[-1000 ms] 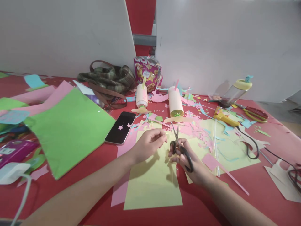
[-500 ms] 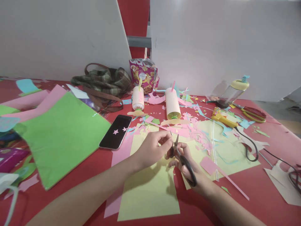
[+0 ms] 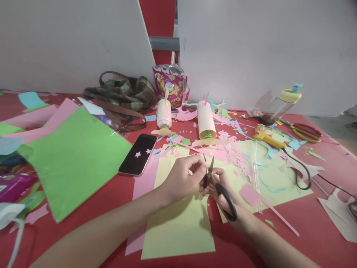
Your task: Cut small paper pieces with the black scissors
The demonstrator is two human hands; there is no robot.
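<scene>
Black-handled scissors point(image 3: 224, 195) are in my right hand point(image 3: 227, 197), their blades partly apart and pointing up and away from me. Close to the blades, my left hand point(image 3: 184, 175) pinches its thumb and fingertips together; whatever is between them is too small or hidden to make out. Both hands are above a pale yellow paper sheet point(image 3: 178, 234), which overlaps a pink sheet point(image 3: 136, 230). Left of my left hand, a black-screened phone point(image 3: 134, 160) carries two small pink paper stars point(image 3: 137, 154).
Two paper-wrapped bottles point(image 3: 206, 119) lie beyond my hands among pink scraps. A yellow glue gun point(image 3: 269, 140) with a cord, red-and-green scissors point(image 3: 305, 132) and a tilted clear bottle point(image 3: 279, 108) are right. Green sheets point(image 3: 75, 160), a plaid bag point(image 3: 122, 93) and a snack bag point(image 3: 170, 87) are left and back.
The view has shifted slightly. My hands stay close together, and the scissor blades look a little wider apart than before.
</scene>
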